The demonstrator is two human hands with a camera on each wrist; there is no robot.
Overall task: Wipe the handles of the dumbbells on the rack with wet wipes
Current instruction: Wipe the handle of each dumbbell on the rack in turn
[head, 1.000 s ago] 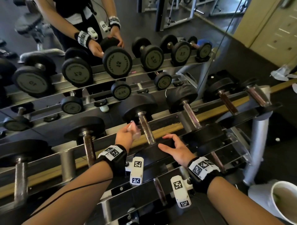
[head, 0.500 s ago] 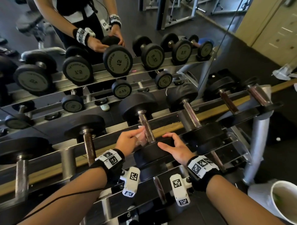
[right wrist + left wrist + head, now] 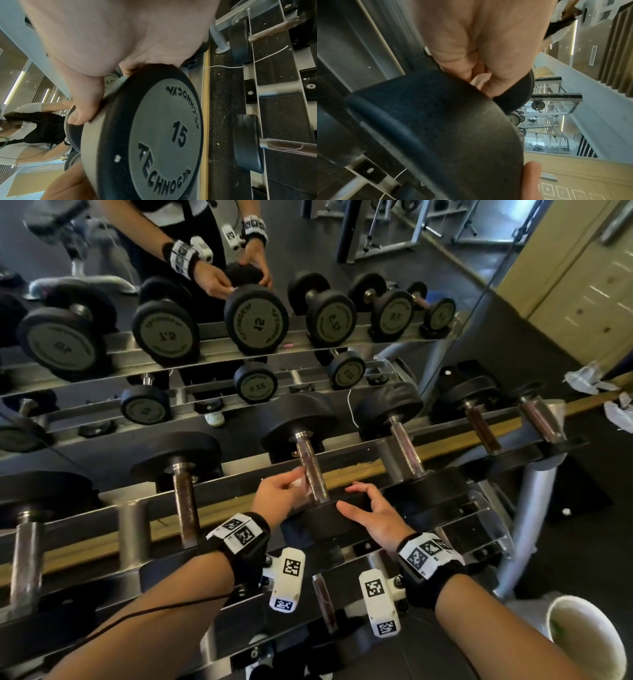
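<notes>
On the upper tier of the rack (image 3: 233, 487), your left hand (image 3: 279, 494) pinches a crumpled wet wipe (image 3: 298, 484) between curled fingers and thumb, against the near end of the handle (image 3: 308, 463) of the dumbbell (image 3: 318, 518) marked 15. Your right hand (image 3: 373, 515) cups its near head, fingers arched over the rim.

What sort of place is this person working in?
Very likely a gym's free-weight area: dumbbells lie in rows on a tiered metal rack, a wall mirror reflects them, and weight machines stand in the background.
</notes>
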